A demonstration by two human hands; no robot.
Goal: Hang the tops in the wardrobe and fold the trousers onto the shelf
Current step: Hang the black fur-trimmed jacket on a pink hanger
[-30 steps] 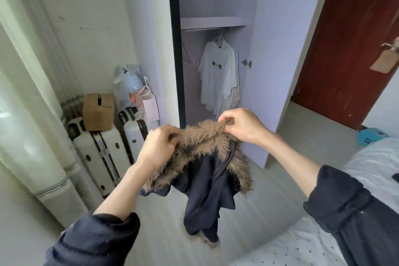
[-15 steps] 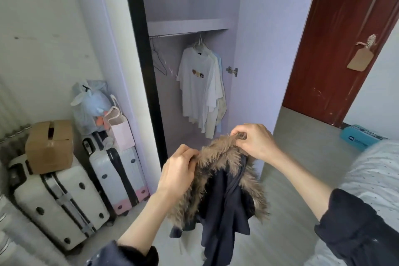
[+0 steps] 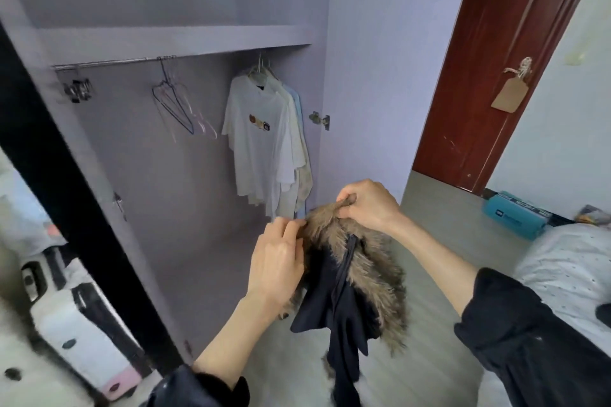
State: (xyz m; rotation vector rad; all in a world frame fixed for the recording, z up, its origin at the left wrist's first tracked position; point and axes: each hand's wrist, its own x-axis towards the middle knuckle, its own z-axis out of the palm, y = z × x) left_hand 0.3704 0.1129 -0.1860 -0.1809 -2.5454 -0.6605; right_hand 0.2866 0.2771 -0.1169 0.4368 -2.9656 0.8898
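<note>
A dark navy top with a brown fur trim [image 3: 357,277] hangs between my hands in front of the open wardrobe. My left hand [image 3: 276,261] pinches the fur at its left end. My right hand [image 3: 368,203] grips the fur at the top, slightly higher. Inside the wardrobe, a rail [image 3: 109,62] runs under the shelf [image 3: 172,41]. Several pale tops [image 3: 264,145] hang at its right end. Empty wire hangers [image 3: 178,106] hang near the middle.
The wardrobe's black frame edge [image 3: 49,175] stands at left, with white suitcases [image 3: 76,317] beyond it. A dark red door [image 3: 489,69] is at right. A blue box [image 3: 515,215] lies on the floor, and a dotted bed cover [image 3: 568,271] fills the right edge.
I have come closer to the wardrobe, so its inside fills more of the view. My hands have drawn nearer each other on the fur trim, still holding the top.
</note>
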